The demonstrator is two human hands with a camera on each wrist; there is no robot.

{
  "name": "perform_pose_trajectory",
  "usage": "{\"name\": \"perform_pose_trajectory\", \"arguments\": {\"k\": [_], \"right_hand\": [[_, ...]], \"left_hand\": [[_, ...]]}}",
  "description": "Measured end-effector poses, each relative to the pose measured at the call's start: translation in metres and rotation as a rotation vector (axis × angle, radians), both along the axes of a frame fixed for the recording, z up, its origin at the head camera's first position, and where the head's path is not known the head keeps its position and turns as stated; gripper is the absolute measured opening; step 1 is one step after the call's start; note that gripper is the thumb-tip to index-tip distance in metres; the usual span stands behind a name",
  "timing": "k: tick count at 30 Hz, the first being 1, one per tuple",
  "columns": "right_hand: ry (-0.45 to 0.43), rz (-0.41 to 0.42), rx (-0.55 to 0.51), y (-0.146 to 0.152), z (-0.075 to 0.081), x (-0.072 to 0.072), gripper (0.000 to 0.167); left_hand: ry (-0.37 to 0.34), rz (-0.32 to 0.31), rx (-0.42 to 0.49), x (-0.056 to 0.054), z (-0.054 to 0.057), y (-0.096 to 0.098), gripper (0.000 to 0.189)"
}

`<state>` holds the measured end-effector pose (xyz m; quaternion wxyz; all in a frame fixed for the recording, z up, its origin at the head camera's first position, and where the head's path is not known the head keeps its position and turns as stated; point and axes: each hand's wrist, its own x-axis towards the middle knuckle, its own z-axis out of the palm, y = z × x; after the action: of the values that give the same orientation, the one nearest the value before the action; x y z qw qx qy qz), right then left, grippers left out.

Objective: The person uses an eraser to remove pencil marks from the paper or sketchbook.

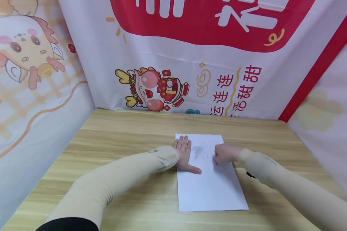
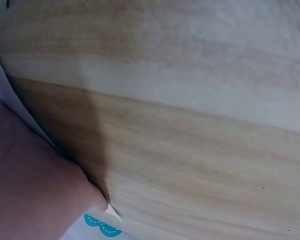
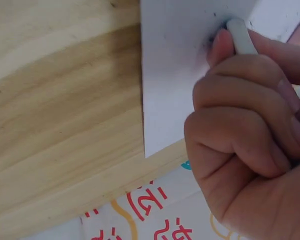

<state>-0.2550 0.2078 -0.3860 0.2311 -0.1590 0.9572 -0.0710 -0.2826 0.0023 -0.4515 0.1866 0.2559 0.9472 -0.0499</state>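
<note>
A white sheet of paper lies lengthwise on the wooden table. My left hand rests flat along its left edge, fingers pointing away and thumb spread out over the sheet. In the left wrist view, part of that hand overlaps the paper's edge. On the right side of the sheet, my right hand pinches a small white eraser between thumb and forefinger, its other fingers curled in. The eraser's tip is right at the paper, with dark crumbs around it. Between the hands shows a grey pencil smudge.
The light wooden tabletop extends around the sheet. Behind it hangs a white and red printed cloth, with patterned cloths at the left and right sides. A small black object shows beneath the right sleeve.
</note>
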Motion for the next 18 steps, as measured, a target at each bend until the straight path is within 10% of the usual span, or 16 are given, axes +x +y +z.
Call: {"name": "perform_pose_trajectory", "arguments": {"k": [18], "right_hand": [[0.076, -0.020, 0.031, -0.004, -0.004, 0.013, 0.015]], "left_hand": [[-0.001, 0.021, 0.023, 0.001, -0.002, -0.004, 0.152]]}}
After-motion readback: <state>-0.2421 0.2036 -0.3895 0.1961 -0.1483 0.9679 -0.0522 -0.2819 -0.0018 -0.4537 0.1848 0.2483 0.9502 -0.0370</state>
